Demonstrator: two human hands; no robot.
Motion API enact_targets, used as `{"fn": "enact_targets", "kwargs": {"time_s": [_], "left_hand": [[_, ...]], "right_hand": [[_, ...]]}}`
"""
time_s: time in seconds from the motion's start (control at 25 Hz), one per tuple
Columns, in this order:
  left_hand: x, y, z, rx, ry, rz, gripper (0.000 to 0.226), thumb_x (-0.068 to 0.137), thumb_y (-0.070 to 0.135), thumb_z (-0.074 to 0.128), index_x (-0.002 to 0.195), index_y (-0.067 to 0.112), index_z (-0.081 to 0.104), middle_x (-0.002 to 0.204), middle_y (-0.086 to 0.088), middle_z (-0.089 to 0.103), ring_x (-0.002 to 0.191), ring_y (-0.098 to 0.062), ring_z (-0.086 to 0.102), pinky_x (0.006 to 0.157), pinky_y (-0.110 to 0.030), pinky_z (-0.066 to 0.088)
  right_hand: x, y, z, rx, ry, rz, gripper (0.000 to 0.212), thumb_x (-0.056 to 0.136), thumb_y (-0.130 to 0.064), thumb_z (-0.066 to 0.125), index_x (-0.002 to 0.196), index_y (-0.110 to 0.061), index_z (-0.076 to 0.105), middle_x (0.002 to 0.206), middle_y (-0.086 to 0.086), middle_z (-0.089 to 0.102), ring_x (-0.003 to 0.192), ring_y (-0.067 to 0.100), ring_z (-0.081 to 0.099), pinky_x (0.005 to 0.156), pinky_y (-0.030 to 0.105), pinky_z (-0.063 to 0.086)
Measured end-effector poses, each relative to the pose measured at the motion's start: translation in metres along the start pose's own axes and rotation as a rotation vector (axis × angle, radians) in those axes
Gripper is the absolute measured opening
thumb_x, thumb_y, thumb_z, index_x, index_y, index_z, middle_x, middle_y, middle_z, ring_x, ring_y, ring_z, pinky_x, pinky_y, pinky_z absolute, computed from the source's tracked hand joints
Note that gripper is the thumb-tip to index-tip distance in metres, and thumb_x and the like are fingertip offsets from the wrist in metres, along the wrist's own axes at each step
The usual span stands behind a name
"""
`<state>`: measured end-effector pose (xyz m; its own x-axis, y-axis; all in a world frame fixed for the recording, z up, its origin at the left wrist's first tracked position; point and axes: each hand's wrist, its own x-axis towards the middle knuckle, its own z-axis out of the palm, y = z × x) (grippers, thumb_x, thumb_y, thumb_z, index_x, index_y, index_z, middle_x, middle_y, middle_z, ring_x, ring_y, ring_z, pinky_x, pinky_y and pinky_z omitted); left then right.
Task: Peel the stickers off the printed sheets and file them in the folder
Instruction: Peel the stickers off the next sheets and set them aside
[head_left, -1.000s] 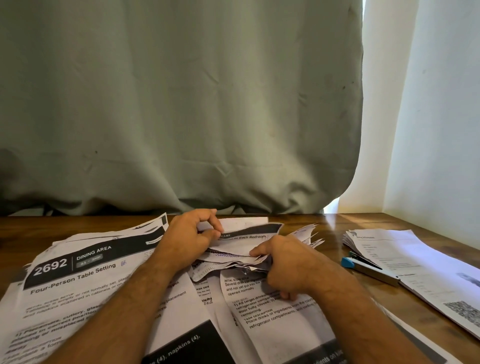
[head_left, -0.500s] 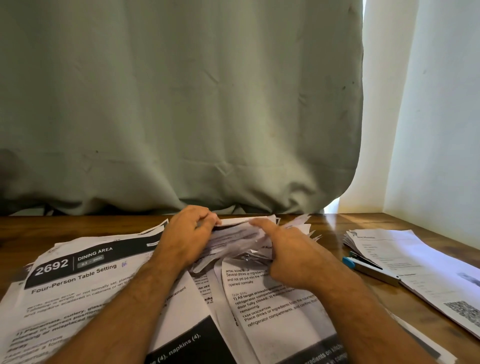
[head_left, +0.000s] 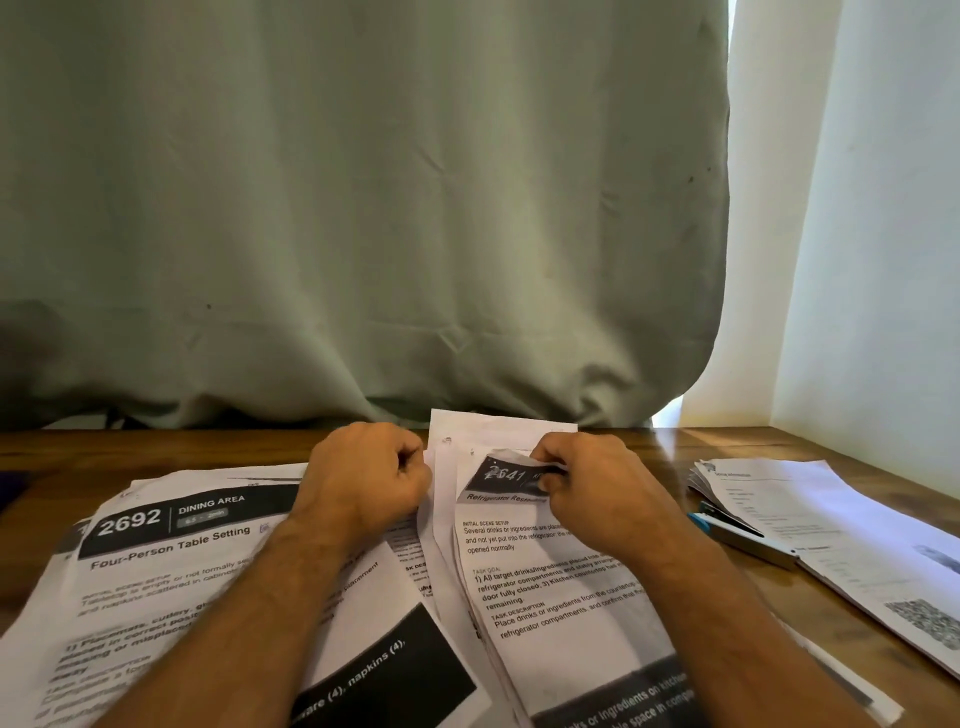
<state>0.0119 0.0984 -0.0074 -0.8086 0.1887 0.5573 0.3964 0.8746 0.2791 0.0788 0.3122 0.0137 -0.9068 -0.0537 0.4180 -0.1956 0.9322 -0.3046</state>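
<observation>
In the head view, your right hand (head_left: 592, 493) pinches the dark header strip (head_left: 506, 475) marked 2641 at the top of the refrigerator sheet (head_left: 561, 587), which lies on the wooden table (head_left: 675, 447) — the strip curls up from the paper. Your left hand (head_left: 371, 475) is curled at the left edge of the white sheets (head_left: 441, 488) beside it; I cannot tell if it grips them. The sheet marked 2692 (head_left: 171, 545) lies under your left forearm. A paper stack (head_left: 831, 530) sits well apart at the right.
</observation>
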Motion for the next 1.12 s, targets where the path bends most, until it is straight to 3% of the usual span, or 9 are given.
{"fn": "enact_targets", "kwargs": {"time_s": [0.08, 0.16, 0.28, 0.36, 0.52, 0.64, 0.8, 0.96, 1.12], "left_hand": [[0.001, 0.001, -0.003, 0.096, -0.119, -0.039, 0.010, 0.091, 0.034, 0.060, 0.089, 0.034, 0.070, 0.092, 0.015, 0.069, 0.083, -0.010, 0.061, 0.092, -0.031, 0.050], [0.002, 0.002, 0.003, 0.231, -0.212, -0.074, 0.026, 0.091, 0.039, 0.060, 0.115, 0.039, 0.068, 0.114, 0.015, 0.067, 0.105, -0.009, 0.059, 0.109, -0.038, 0.039], [0.006, -0.004, 0.022, 0.158, -0.274, -0.213, 0.047, 0.091, 0.031, 0.068, 0.136, 0.037, 0.055, 0.132, 0.005, 0.061, 0.117, -0.018, 0.059, 0.107, -0.042, 0.045], [0.013, -0.007, 0.026, -0.045, -0.162, -0.326, 0.061, 0.089, 0.015, 0.072, 0.142, 0.032, 0.049, 0.145, -0.003, 0.051, 0.128, -0.024, 0.054, 0.107, -0.044, 0.048], [0.022, -0.008, 0.022, -0.203, 0.065, -0.418, 0.050, 0.092, 0.007, 0.066, 0.136, 0.026, 0.054, 0.138, -0.003, 0.056, 0.118, -0.020, 0.059, 0.098, -0.037, 0.051], [0.020, -0.004, 0.025, -0.190, 0.042, -0.419, 0.051, 0.093, 0.009, 0.065, 0.139, 0.027, 0.051, 0.140, -0.003, 0.056, 0.122, -0.021, 0.057, 0.102, -0.040, 0.050], [0.014, 0.014, 0.014, -0.222, 0.222, -0.241, 0.044, 0.093, 0.005, 0.058, 0.132, 0.026, 0.057, 0.135, 0.001, 0.060, 0.119, -0.018, 0.058, 0.104, -0.039, 0.050], [0.000, 0.031, -0.020, -0.376, 0.465, -0.062, 0.030, 0.094, 0.004, 0.052, 0.106, 0.024, 0.071, 0.106, 0.007, 0.073, 0.096, -0.007, 0.066, 0.090, -0.024, 0.052], [-0.014, 0.013, -0.081, -0.600, 0.315, -0.206, 0.031, 0.094, 0.003, 0.054, 0.092, 0.028, 0.071, 0.096, 0.008, 0.071, 0.092, -0.004, 0.063, 0.080, -0.014, 0.044]], "right_hand": [[0.000, 0.001, -0.001, 0.026, -0.024, 0.010, 0.018, 0.097, -0.016, 0.056, 0.103, -0.028, 0.067, 0.095, -0.009, 0.066, 0.082, 0.007, 0.056, 0.071, 0.021, 0.043], [-0.001, 0.002, -0.001, 0.056, -0.032, 0.018, 0.016, 0.097, -0.017, 0.056, 0.103, -0.029, 0.066, 0.099, -0.009, 0.066, 0.085, 0.005, 0.057, 0.072, 0.020, 0.046], [0.000, 0.003, -0.002, 0.064, -0.021, 0.012, 0.015, 0.097, -0.016, 0.057, 0.094, -0.031, 0.062, 0.094, -0.010, 0.063, 0.080, 0.002, 0.054, 0.062, 0.015, 0.039], [0.002, 0.004, -0.002, 0.066, -0.009, 0.009, 0.015, 0.096, -0.016, 0.057, 0.095, -0.029, 0.064, 0.096, -0.008, 0.066, 0.083, 0.006, 0.057, 0.064, 0.018, 0.042], [0.003, 0.003, -0.001, 0.071, 0.005, 0.002, 0.014, 0.096, -0.018, 0.058, 0.096, -0.029, 0.066, 0.097, -0.007, 0.067, 0.084, 0.007, 0.058, 0.070, 0.021, 0.046], [0.005, 0.005, 0.003, 0.084, 0.020, 0.000, 0.013, 0.095, -0.019, 0.059, 0.097, -0.027, 0.069, 0.097, -0.006, 0.070, 0.086, 0.009, 0.062, 0.076, 0.027, 0.053], [0.005, 0.005, 0.006, 0.123, 0.059, -0.037, 0.009, 0.096, -0.024, 0.060, 0.095, -0.026, 0.068, 0.094, -0.006, 0.071, 0.085, 0.009, 0.063, 0.079, 0.030, 0.055], [0.001, -0.004, 0.000, 0.158, 0.195, -0.128, 0.011, 0.097, -0.025, 0.058, 0.102, -0.025, 0.068, 0.098, -0.002, 0.070, 0.089, 0.013, 0.063, 0.085, 0.032, 0.051], [-0.005, -0.014, -0.010, 0.070, 0.352, -0.179, 0.021, 0.098, -0.023, 0.055, 0.115, -0.018, 0.067, 0.103, 0.001, 0.065, 0.091, 0.013, 0.054, 0.089, 0.028, 0.042]]}}
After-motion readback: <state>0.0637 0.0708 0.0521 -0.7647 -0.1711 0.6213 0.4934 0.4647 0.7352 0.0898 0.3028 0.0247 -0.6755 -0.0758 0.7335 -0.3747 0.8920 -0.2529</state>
